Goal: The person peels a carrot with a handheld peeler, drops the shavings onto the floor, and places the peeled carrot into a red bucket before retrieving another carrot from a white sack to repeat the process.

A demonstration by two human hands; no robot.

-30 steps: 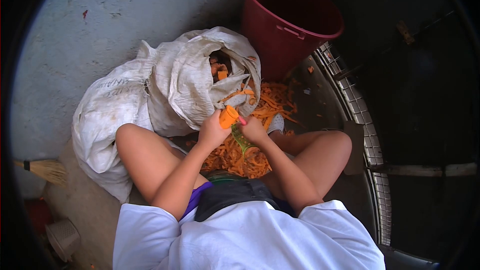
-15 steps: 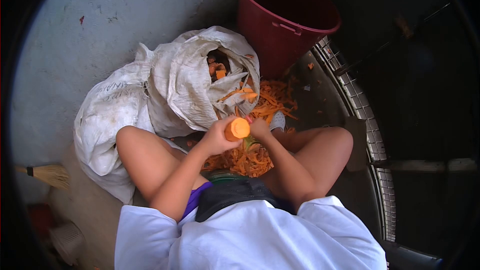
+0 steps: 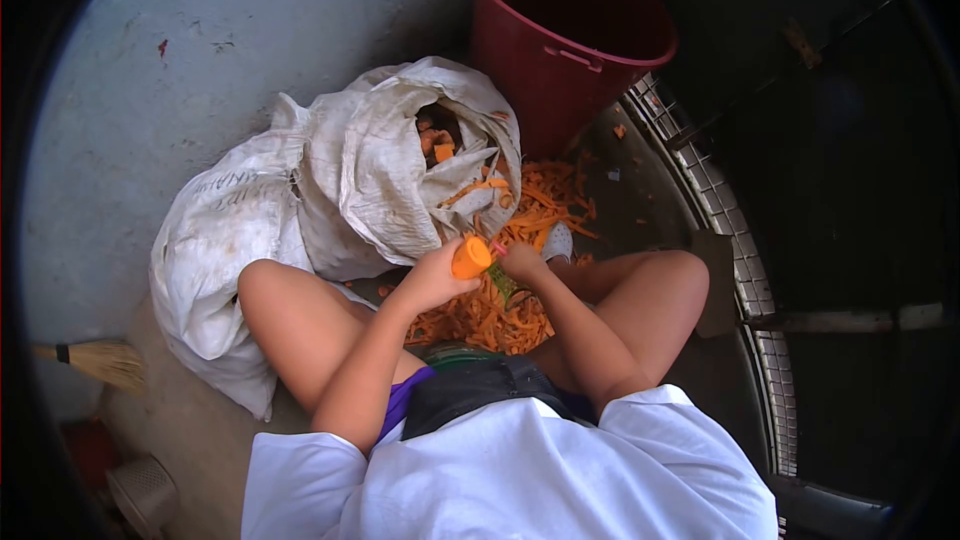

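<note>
My left hand (image 3: 436, 276) is wrapped round a thick peeled carrot (image 3: 471, 258), its smooth orange end pointing up. Close on the right, my right hand (image 3: 521, 262) is closed on a small peeler (image 3: 498, 249); only a red bit of it shows, and its blade is hidden. Under both hands lies a heap of orange peelings (image 3: 480, 322), between my bent legs. Something green (image 3: 502, 283) shows among them, partly covered by my right wrist.
A white woven sack (image 3: 365, 175) lies ahead, its mouth showing orange-brown pieces (image 3: 440, 145). Behind it stands a dark red bucket (image 3: 560, 50). More peelings spill on the floor (image 3: 650, 200). A metal grating (image 3: 720, 200) runs along the right; a straw broom (image 3: 108, 362) lies at left.
The carrot has tilted, so its end faces the camera less and more of its side shows. My right hand has shifted slightly. The view has moved a little.
</note>
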